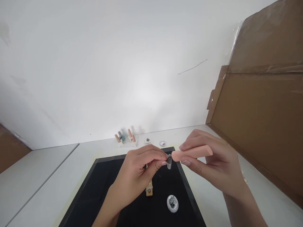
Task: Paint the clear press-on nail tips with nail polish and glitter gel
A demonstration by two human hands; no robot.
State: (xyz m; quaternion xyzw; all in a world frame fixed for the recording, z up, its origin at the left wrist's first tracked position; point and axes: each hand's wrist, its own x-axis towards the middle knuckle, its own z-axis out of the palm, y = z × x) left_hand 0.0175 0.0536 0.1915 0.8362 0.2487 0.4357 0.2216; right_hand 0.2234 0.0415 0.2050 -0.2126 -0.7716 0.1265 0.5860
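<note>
A small clear false nail tip was pinched at the fingertips of our left hand, held above the far part of the black mat. Its edge met the rounded end of a peach practice finger. Our right hand was closed around that finger, thumb below and fingers on top, keeping it roughly level and pointed left.

Under the left hand, a small tan tool lay on the mat, partly hidden. Nearer us on the mat sat a little round jar with grey contents.

Beyond the mat, on the white table by the wall, stood more practice fingers in white holders. A brown cardboard panel leaned at the right.
</note>
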